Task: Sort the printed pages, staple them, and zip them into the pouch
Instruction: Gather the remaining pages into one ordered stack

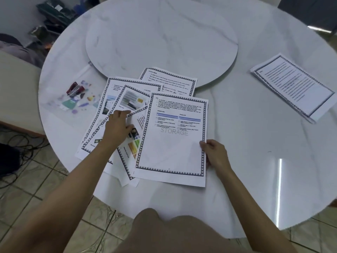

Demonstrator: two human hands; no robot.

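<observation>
Several loose printed pages [127, 99] with chequered borders lie fanned out on the near middle of the round white table [255, 143]. My right hand [213, 152] grips the right edge of the top page, headed STORAGE [173, 143]. My left hand [118, 128] rests on the picture pages to its left, fingers pinching the edge of one sheet. A neat stack of sorted pages [293, 86] lies at the far right. A red stapler [74, 88] sits on a clear patterned pouch [73, 99] at the left.
A raised round turntable [162, 42] fills the table's centre, with one page's far edge tucked beneath its rim. A cream chair [16, 92] stands at the left. Cables [18, 148] trail over the tiled floor, and dark clutter sits at the top left.
</observation>
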